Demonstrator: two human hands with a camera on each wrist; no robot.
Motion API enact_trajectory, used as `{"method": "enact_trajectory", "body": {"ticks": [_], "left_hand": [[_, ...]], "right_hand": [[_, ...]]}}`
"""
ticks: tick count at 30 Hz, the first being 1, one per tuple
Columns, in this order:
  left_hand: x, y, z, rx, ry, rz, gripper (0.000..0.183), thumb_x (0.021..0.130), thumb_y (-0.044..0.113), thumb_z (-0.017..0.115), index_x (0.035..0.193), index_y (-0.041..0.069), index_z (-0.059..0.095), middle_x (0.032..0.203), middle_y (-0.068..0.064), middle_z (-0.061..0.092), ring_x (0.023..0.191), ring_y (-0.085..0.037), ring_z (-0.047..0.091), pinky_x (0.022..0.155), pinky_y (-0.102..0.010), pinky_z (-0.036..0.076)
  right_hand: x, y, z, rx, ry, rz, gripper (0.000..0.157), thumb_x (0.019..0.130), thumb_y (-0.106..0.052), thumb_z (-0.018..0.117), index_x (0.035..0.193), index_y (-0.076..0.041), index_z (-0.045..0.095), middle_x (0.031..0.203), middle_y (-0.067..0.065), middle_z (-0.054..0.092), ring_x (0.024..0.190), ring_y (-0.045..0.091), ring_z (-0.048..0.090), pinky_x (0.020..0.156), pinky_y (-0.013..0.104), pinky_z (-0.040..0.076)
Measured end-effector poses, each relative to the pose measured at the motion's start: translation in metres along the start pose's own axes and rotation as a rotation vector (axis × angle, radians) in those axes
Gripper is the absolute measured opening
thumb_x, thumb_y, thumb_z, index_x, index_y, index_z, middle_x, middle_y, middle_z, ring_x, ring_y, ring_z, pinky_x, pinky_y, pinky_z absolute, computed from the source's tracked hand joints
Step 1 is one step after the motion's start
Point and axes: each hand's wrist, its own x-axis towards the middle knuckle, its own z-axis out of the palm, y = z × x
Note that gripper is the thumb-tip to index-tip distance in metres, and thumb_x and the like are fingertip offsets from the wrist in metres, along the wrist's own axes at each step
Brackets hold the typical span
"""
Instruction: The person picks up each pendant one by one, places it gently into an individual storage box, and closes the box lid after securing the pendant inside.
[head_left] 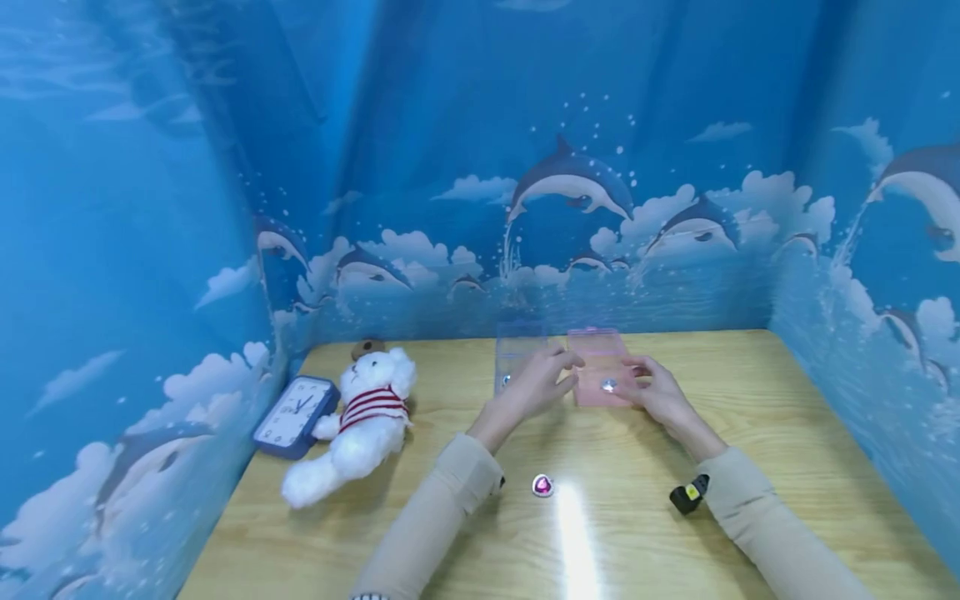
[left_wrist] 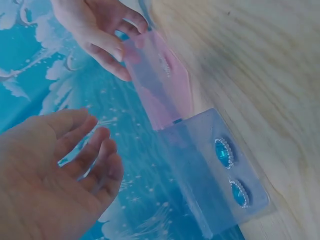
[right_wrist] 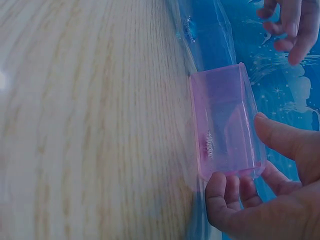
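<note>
A clear pink plastic box [head_left: 594, 343] lies with its lid raised at the back of the table, a white-rimmed gem piece [head_left: 608, 385] inside. My right hand [head_left: 663, 400] holds the box's right end, thumb and fingers at its edges. Joined up against it on the left is a clear blue box [left_wrist: 197, 150], also open, with two blue gems [left_wrist: 223, 153] in beaded rims. My left hand [head_left: 528, 385] hovers over the boxes with loosely bent fingers, holding nothing. In the head view it partly hides the blue box. A pink gem with a pale rim [head_left: 542, 485] lies nearer on the table.
On the left of the wooden table [head_left: 750, 392] lie a white plush toy [head_left: 367, 442] in a red-striped top and a blue-framed clock [head_left: 296, 415]. A brown object [head_left: 367, 348] sits behind the toy. Blue dolphin-print cloth [head_left: 450, 167] surrounds the table's back and sides.
</note>
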Motion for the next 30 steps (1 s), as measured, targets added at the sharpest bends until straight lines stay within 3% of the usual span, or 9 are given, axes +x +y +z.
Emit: {"method": "enact_trajectory", "body": {"ticks": [7, 12, 16, 20, 25, 30], "left_hand": [[-0.034, 0.003, 0.000, -0.047, -0.176, 0.093, 0.031, 0.104, 0.024, 0.067, 0.134, 0.015, 0.070, 0.118, -0.002, 0.074, 0.099, -0.012, 0.069, 0.080, -0.016, 0.055], [-0.058, 0.000, 0.006, -0.024, -0.276, 0.130, 0.031, 0.102, 0.023, 0.071, 0.132, 0.014, 0.072, 0.113, -0.001, 0.074, 0.093, -0.008, 0.066, 0.076, -0.013, 0.052], [-0.072, -0.002, 0.012, -0.029, -0.313, 0.119, 0.033, 0.101, 0.025, 0.073, 0.133, 0.017, 0.071, 0.110, 0.002, 0.073, 0.090, -0.004, 0.063, 0.077, -0.014, 0.052], [-0.082, -0.002, 0.018, -0.071, -0.384, 0.064, 0.037, 0.099, 0.030, 0.074, 0.134, 0.020, 0.069, 0.108, 0.004, 0.070, 0.088, 0.000, 0.060, 0.078, -0.016, 0.052], [-0.093, 0.000, 0.021, -0.042, -0.460, 0.023, 0.041, 0.094, 0.036, 0.080, 0.132, 0.026, 0.068, 0.112, 0.009, 0.066, 0.093, 0.000, 0.060, 0.083, -0.017, 0.052], [-0.100, 0.002, 0.025, 0.004, -0.477, 0.015, 0.046, 0.088, 0.037, 0.085, 0.129, 0.029, 0.068, 0.117, 0.010, 0.064, 0.097, -0.001, 0.060, 0.087, -0.018, 0.053]], "right_hand": [[-0.001, 0.000, -0.002, -0.002, 0.006, -0.012, 0.073, 0.100, -0.018, 0.073, 0.159, 0.001, 0.036, 0.149, 0.031, 0.040, 0.126, 0.040, 0.052, 0.078, 0.023, 0.058], [0.000, 0.001, -0.001, 0.008, -0.004, -0.010, 0.074, 0.099, -0.019, 0.074, 0.160, 0.000, 0.035, 0.148, 0.030, 0.040, 0.123, 0.035, 0.053, 0.076, 0.023, 0.058], [0.001, 0.003, -0.001, 0.006, -0.012, -0.002, 0.073, 0.100, -0.017, 0.072, 0.160, 0.001, 0.034, 0.148, 0.029, 0.040, 0.123, 0.034, 0.053, 0.077, 0.024, 0.059], [0.000, 0.002, -0.001, 0.003, -0.017, 0.007, 0.072, 0.101, -0.016, 0.071, 0.161, 0.001, 0.033, 0.150, 0.030, 0.039, 0.129, 0.038, 0.051, 0.079, 0.024, 0.058], [-0.001, 0.001, -0.001, 0.000, -0.020, 0.003, 0.073, 0.101, -0.016, 0.071, 0.161, 0.001, 0.032, 0.150, 0.031, 0.038, 0.130, 0.040, 0.051, 0.079, 0.025, 0.059], [-0.001, 0.000, 0.000, -0.005, -0.021, -0.001, 0.072, 0.102, -0.016, 0.071, 0.161, 0.001, 0.033, 0.147, 0.029, 0.039, 0.124, 0.034, 0.053, 0.077, 0.027, 0.059]]}}
